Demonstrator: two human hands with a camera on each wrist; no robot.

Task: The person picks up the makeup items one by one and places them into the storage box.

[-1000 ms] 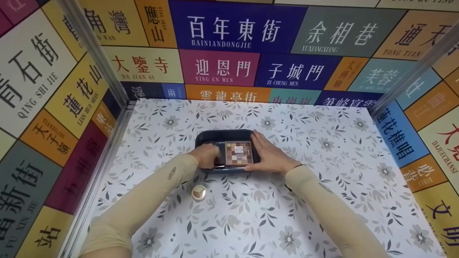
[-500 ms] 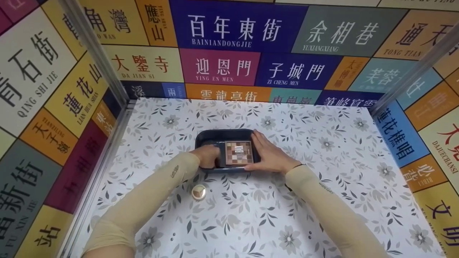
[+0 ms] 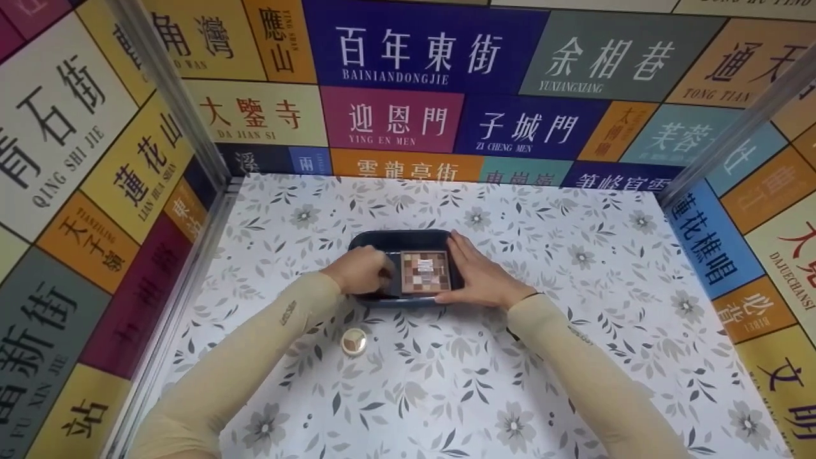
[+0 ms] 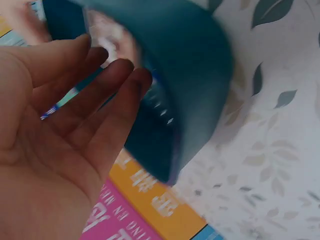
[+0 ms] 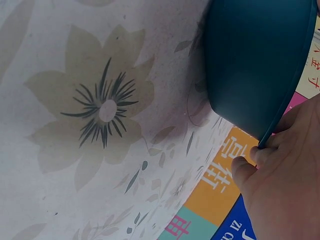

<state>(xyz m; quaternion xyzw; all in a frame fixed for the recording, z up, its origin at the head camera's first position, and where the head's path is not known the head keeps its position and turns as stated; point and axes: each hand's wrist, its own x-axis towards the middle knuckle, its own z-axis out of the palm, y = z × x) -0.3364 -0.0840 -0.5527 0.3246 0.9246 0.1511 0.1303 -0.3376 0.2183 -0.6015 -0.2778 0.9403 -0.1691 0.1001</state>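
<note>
A dark blue-green plastic tray point(image 3: 403, 240) with rounded corners stands on the table. A square eyeshadow palette point(image 3: 425, 273) of brown and beige shades lies in its right half. Bent over the tray's left end is my left hand point(image 3: 363, 270); the left wrist view shows its fingers point(image 4: 117, 82) loosely curved with nothing held, close to the tray wall point(image 4: 202, 65). Something clear and glinting point(image 4: 162, 110) shows inside the tray there. My right hand point(image 3: 482, 278) grips the tray's right end, its fingers bent over the rim in the right wrist view.
On the table in front of the tray's left end lies a small round compact point(image 3: 354, 343) with three beige-brown sections. A white leaf-and-flower sheet covers the tabletop point(image 3: 408, 395). Colourful sign-printed walls point(image 3: 395, 121) enclose the back and both sides.
My left hand has drawn up and slightly left from deeper inside the tray. The right hand, tray, palette and round compact have stayed in place.
</note>
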